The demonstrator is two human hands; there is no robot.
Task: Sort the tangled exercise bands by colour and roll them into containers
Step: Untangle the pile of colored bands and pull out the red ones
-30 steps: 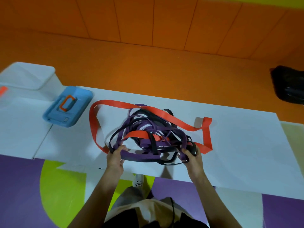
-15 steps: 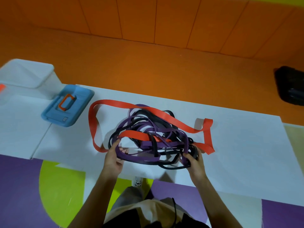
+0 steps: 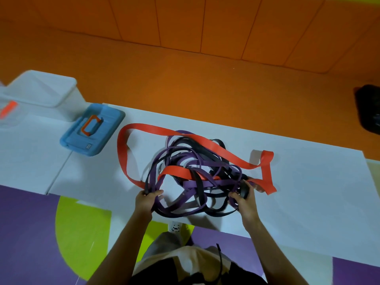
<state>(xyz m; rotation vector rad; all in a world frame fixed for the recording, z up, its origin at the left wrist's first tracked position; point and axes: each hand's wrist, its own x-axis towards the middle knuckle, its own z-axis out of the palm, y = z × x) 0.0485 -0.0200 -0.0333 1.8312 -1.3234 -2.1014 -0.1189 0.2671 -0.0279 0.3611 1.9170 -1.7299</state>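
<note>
A tangle of exercise bands lies on the white table (image 3: 308, 202) in front of me. A wide red band (image 3: 232, 154) loops around and through it, purple bands (image 3: 197, 183) and black bands (image 3: 197, 147) knot together in the middle. My left hand (image 3: 146, 200) grips the purple and black loops at the tangle's near left side. My right hand (image 3: 244, 199) grips black and purple strands at its near right side. The near loops hang slightly over the table's front edge between my hands.
A blue lid with an orange handle (image 3: 92, 130) lies on the table to the left. Behind it stands a clear plastic container (image 3: 43, 92), and another clear container with something orange (image 3: 8, 109) sits at the far left edge. A black object (image 3: 368, 108) lies on the orange floor, right.
Both hands have drawn the tangle's near loops toward me and apart, so purple and black strands now hang lower over the table's front edge. The red band stayed about where it was.
</note>
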